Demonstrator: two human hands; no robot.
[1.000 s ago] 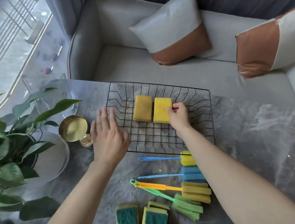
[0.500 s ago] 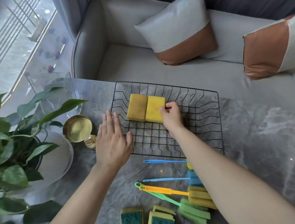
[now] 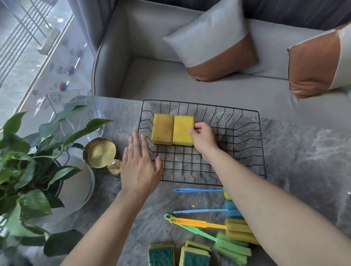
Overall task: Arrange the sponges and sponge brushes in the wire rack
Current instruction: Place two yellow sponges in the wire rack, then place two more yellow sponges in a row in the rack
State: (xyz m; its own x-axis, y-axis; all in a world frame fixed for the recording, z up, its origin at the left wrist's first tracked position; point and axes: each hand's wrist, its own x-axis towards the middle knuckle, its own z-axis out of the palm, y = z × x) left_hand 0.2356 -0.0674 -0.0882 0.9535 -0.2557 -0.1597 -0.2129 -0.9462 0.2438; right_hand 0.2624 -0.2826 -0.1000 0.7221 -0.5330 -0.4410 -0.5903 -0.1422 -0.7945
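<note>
A home living room is indicated: a grey upholstered sofa [image 3: 168, 79] with two grey-and-brown cushions [image 3: 213, 48] is seen beyond the grips, a potted plant [image 3: 29, 159] stands on the marble-patterned desk [image 3: 312, 147], and a curtained window overlooks a street.

Bare forearms, no sleeves, unadorned fingers [image 3: 191, 129]
</note>
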